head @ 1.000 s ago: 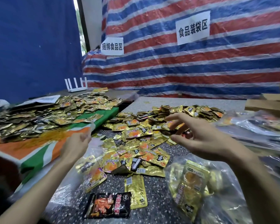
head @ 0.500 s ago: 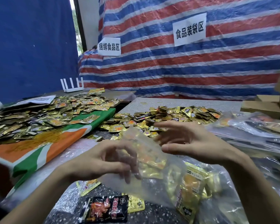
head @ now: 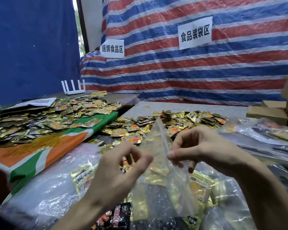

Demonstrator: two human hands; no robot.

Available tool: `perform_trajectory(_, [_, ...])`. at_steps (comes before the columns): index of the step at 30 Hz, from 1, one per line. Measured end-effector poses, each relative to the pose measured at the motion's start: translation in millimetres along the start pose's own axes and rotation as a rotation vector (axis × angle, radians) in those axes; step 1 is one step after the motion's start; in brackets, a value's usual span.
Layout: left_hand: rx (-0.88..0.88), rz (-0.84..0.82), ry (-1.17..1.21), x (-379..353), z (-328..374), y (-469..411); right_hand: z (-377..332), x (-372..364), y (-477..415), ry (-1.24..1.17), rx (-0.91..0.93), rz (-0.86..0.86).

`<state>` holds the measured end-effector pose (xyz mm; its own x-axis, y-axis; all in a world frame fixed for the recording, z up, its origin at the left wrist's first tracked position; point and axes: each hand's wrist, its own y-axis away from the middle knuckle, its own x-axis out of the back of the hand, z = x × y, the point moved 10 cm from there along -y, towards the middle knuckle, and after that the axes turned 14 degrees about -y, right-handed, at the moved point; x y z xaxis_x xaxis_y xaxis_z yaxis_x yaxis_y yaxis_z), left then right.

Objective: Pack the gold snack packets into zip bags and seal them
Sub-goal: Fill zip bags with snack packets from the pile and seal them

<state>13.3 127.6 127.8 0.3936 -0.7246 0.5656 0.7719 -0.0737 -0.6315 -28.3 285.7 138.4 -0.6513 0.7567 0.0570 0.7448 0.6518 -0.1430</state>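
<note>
Clear zip bag [head: 158,146] hangs at centre, the left hand [head: 121,165] pinching its 9 o'clock edge and the right hand [head: 201,146] its 3 o'clock edge. Packets [head: 178,120] heap at 12 o'clock. Gold blurs behind the film, inside or beneath I cannot tell. A black packet [head: 115,218] at 6 o'clock is cropped.

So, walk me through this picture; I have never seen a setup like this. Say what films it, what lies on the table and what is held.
There is no machine here: a person works with bare hands, and one camera worn on the head looks forward and down at them. The left hand and right hand each pinch a clear zip bag, raised above the speckled table. Loose gold snack packets lie heaped behind it, with more on a green and orange cloth to the left. Bags that seem already filled lie to the right.
</note>
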Motion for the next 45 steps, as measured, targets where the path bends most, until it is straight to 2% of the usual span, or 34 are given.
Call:
perform_trajectory(2, [0.048,-0.203,0.149,-29.7,8.3,6.1,-1.7,-4.9,-0.4,-0.036,0.023,-0.027])
perform_trajectory(3, [0.040,-0.254,0.186,-38.7,13.2,7.1,-1.8,-7.3,-0.6,-0.047,0.029,-0.042])
perform_trajectory(7, [0.061,-0.323,0.358,-46.5,15.4,0.2,-2.7,2.9,-0.4,-0.043,0.046,0.018])
perform_trajectory(11, [0.182,-0.227,0.515,-31.9,-12.0,-15.2,-7.2,32.8,6.3,0.012,0.065,0.185])
perform_trajectory(13, [0.228,-0.160,0.613,-25.5,-24.5,-24.0,-15.1,41.0,10.4,0.171,0.125,0.224])
perform_trajectory(17, [0.336,-0.085,0.837,-28.6,-40.3,-38.8,-34.0,22.4,17.3,0.487,0.320,0.094])
perform_trajectory(20, [0.421,-0.080,0.906,-41.5,-44.8,-45.2,-25.3,5.9,17.8,0.674,0.253,-0.034])
perform_trajectory(22, [0.433,-0.092,0.947,-47.9,-45.4,-51.1,-19.6,5.0,16.2,0.715,0.195,-0.053])
perform_trajectory(26, [0.390,-0.097,0.963,-50.4,-55.3,-64.0,-35.8,30.5,14.9,0.672,0.309,0.184])
perform_trajectory(30, [0.389,-0.120,0.716,-59.3,-94.1,-73.3,-41.5,56.0,18.2,0.628,0.353,0.375])
perform_trajectory(34, [0.466,-0.164,0.233,-90.3,-158.6,-76.2,-43.9,65.7,19.5,0.666,0.361,0.443])
perform_trajectory(38, [0.448,-0.305,-0.220,-141.5,-205.9,-85.2,-39.6,65.1,14.4,0.708,0.345,0.447])
perform_trajectory(43, [0.433,-0.294,-0.621,-159.7,-236.1,-117.0,-30.2,64.6,8.3,0.738,0.318,0.405])
perform_trajectory(45, [0.468,-0.307,-0.710,-163.9,-251.4,-124.8,-27.8,65.5,7.6,0.723,0.316,0.395])
